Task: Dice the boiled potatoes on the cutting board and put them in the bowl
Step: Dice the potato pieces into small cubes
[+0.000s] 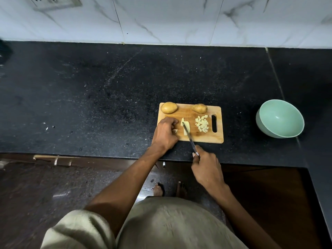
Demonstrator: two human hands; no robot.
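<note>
A wooden cutting board (213, 137) lies on the black counter. Two whole potatoes (169, 107) (199, 108) sit along its far edge. A heap of several pale potato cubes (202, 123) lies near the board's handle slot. Potato slices (187, 128) lie mid-board. My right hand (206, 168) grips a knife (189, 139) by the handle, its blade tip on the slices. My left hand (165, 133) rests on the board's left part, fingers curled around a small potato piece (175, 131). A mint-green bowl (280, 118) stands to the right, with nothing in it.
The black granite counter (107, 97) stretches wide to the left and back to a white marble wall (161, 20). Its front edge runs just below the board. Brown cabinet fronts with a metal handle (53, 159) lie beneath. My feet show on the floor.
</note>
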